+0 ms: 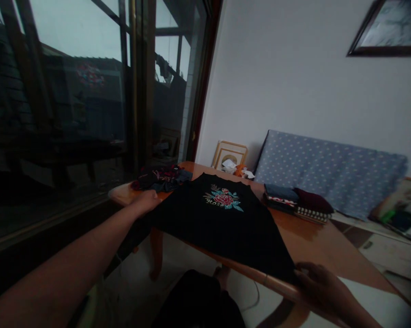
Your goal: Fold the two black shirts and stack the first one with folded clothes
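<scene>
The right hand is dim and blurred.

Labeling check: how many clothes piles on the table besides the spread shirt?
2. A crumpled heap at the far left corner, beyond the left hand gripping the black shirt; a folded stack on the right, by the dotted cushion. None seems hidden.

black shirt, red rose with teal leaves | bench orange-brown wood | cushion blue-grey, white dots | folded stack: blue, maroon, striped
</scene>
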A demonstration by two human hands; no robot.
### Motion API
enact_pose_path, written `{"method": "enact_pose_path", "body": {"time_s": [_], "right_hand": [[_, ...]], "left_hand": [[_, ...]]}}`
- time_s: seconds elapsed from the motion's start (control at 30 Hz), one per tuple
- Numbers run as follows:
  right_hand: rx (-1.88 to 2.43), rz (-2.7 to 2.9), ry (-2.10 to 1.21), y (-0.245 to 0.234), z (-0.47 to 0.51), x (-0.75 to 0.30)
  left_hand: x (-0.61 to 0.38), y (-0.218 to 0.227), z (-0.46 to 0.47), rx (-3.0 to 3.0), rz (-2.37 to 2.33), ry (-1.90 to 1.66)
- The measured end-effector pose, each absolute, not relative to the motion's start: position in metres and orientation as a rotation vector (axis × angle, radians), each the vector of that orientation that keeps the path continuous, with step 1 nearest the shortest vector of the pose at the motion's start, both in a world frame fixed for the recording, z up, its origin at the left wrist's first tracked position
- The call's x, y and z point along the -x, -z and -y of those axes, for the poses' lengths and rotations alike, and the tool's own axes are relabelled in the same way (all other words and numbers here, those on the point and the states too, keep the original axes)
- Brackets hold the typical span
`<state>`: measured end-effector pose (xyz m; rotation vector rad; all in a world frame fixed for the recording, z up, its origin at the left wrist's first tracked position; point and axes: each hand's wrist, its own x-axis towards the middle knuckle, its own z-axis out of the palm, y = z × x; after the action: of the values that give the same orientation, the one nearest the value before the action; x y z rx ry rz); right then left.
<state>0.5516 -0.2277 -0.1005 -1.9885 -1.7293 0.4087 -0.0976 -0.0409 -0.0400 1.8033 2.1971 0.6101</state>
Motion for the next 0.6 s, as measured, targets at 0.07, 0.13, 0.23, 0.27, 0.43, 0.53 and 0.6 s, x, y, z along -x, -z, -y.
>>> {"method": "enact_pose_path", "body": {"time_s": [0.07, 0.13, 0.23, 0.27, 0.43, 0.53, 0.6], "right_hand": [[1.967, 1.721, -0.513, 0.091, 0.221, -0.551], [1.937, 1.701, -0.569, 0.079, 0.210, -0.546], [1.886, 1.684, -0.593, 0.053, 0.184, -0.529], [1.871, 1.687, -0.606, 0.045, 0.173, -0.523], [1.777, 1.649, -0.623, 0.017, 0.100, -0.497], [1.718, 1.492, -0.667, 0.017, 0.042, -0.493], [1.707, 1.408, -0.669, 0.019, 0.001, -0.490]], "left_hand": [[0.087, 0.032, 0.026, -1.812, -2.196, -0.635], [0.074, 0.025, 0.007, -1.877, -2.133, -0.710], [0.053, 0.017, -0.026, -1.964, -2.026, -0.819], [0.045, 0.015, -0.038, -1.972, -2.003, -0.852], [0.004, 0.005, -0.099, -1.953, -1.927, -0.959], [-0.020, 0.006, -0.136, -1.944, -1.901, -0.967], [-0.033, 0.012, -0.161, -1.923, -1.900, -0.970]]}}
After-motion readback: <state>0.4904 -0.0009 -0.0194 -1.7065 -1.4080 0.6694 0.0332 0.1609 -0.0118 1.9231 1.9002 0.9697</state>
